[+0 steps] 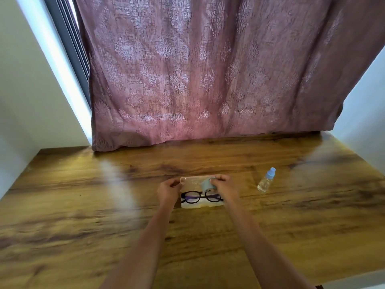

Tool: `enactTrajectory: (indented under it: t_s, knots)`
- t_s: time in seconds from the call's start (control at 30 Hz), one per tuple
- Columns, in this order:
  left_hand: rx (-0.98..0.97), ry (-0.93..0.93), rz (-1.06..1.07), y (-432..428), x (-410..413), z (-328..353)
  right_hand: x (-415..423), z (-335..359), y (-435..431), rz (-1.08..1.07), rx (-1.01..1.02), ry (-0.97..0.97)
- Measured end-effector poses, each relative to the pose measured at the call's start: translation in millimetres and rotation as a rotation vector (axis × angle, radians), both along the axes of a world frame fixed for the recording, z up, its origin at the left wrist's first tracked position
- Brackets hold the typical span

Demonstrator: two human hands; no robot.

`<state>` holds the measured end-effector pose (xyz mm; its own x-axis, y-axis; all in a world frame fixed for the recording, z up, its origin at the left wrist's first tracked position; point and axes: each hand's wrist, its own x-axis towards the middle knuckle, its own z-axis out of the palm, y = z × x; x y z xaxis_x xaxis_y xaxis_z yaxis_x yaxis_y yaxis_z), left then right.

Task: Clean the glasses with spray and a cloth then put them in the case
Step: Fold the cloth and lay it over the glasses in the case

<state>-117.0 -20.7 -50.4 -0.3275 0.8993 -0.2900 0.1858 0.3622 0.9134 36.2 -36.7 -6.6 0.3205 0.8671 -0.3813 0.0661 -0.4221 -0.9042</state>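
Desk (pixel 83 205): wooden, curtain (pixel 208 69) behind.
Glasses (pixel 201 197): lying crosswise in open case (pixel 191 205), between your hands.
Left hand (pixel 167 189): fingers pinch lid edge.
Right hand (pixel 226 187): fingers hold cloth (pixel 206 184).

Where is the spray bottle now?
In the head view, the spray bottle stands on the table, to the right of the open case and the right hand, touching neither.
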Motion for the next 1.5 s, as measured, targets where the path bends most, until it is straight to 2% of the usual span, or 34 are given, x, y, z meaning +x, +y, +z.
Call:
enactTrajectory:
  t_s: [0.07, 0.17, 0.47, 0.97, 1.1, 1.3, 1.43, 1.5]
  knots:
    - [0.003, -0.006, -0.007, -0.3, -0.9, -0.6, -13.8, -6.9, -0.6, 0.051, 0.022, -0.084]
    - [0.000, -0.032, -0.031, 1.8, -2.7, -6.0, -25.9, -14.9, -0.7, 0.101, 0.040, -0.085]
    - [-0.011, -0.043, -0.027, 1.8, -4.7, -6.4, -4.9, -26.1, 0.1, 0.043, -0.011, -0.192]
    - [-0.030, -0.028, -0.051, 1.6, -5.4, -3.4, 14.4, -36.5, -8.9, 0.056, -0.011, -0.616]
    - [-0.029, 0.006, -0.080, 0.1, -3.8, 0.3, 24.3, -39.8, -10.7, 0.014, -0.035, -0.587]
    - [-0.058, 0.076, -0.119, 1.3, -1.6, 0.0, 29.8, -48.2, -5.1, 0.101, -0.082, -0.437]
    - [-0.118, 0.043, -0.107, 3.0, 1.7, 5.8, 27.4, -40.2, -5.3, 0.130, -0.105, -0.335]
    - [-0.155, -0.059, -0.078, 4.3, 2.9, 6.7, 29.1, -39.2, -4.4, 0.159, -0.115, -0.312]
